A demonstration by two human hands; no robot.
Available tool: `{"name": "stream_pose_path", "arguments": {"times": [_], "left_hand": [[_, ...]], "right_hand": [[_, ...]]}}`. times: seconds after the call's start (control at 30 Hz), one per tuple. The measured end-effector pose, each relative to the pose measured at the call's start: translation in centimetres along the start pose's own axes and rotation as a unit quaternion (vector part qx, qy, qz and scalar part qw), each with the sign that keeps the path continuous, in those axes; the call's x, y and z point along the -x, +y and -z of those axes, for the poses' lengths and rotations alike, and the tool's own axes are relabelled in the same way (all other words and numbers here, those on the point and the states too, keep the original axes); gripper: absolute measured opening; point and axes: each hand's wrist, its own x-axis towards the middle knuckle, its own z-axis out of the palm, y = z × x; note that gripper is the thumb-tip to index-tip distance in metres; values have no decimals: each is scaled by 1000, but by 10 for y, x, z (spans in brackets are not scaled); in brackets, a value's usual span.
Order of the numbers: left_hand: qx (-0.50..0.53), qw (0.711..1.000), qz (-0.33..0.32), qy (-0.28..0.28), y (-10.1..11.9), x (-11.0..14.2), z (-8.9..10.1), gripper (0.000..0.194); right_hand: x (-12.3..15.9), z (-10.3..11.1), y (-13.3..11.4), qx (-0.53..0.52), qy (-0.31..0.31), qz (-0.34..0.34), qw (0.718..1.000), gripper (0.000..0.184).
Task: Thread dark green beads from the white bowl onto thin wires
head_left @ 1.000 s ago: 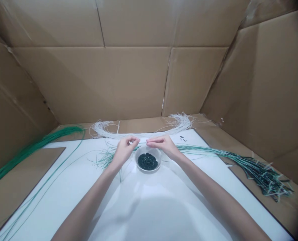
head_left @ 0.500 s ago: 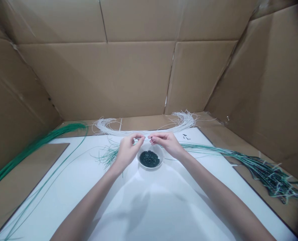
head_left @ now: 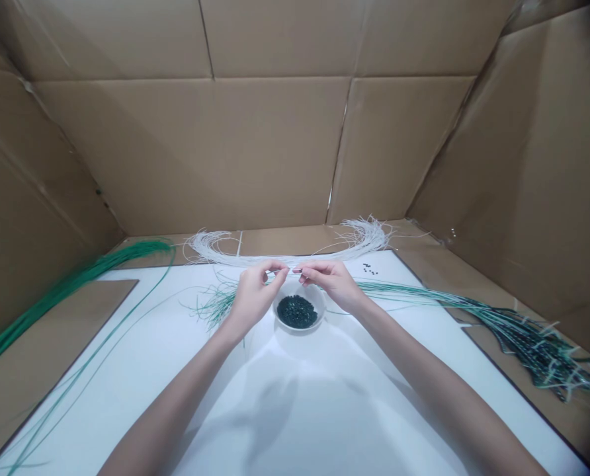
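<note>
My left hand (head_left: 256, 291) is closed in a pinch, thumb against forefinger, on what looks like a thin cord, too fine to see clearly. Facing it almost tip to tip, my right hand (head_left: 331, 283) pinches a tiny dark piece that looks like a bead. Both hands hover just above the far rim of a white bowl (head_left: 278, 318). Inside lie many small dark green beads (head_left: 297, 311). A bundle of green cords (head_left: 404, 291) runs behind the hands, its loose ends (head_left: 217, 305) fanning out left of my left hand.
White cords (head_left: 364, 243) curve along the table's back edge. Several loose dark beads (head_left: 370, 269) lie at back right. Beaded cord ends (head_left: 547, 354) rest on cardboard at the right. A green cord bundle (head_left: 71, 284) lies left. Cardboard walls (head_left: 275, 145) enclose the white table (head_left: 295, 423).
The view has shifted very slightly. Both hands keep their pinch above the bowl, the fingertips almost unmoved.
</note>
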Motion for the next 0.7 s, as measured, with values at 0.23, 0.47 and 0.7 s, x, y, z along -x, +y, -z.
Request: {"name": "stream_pose_path", "arguments": {"times": [0.23, 0.47, 0.7], "left_hand": [[-28, 1000, -7, 2, 1, 0, 1, 21], [-39, 999, -18, -11, -1, 0, 1, 23], [-34, 999, -12, 7, -1, 1, 0, 22]], "right_hand": [[-1, 1, 0, 0, 0, 7, 1000, 18], [0, 0, -2, 4, 3, 6, 1000, 20], [-1, -3, 1, -46, 14, -18, 999, 21]]}}
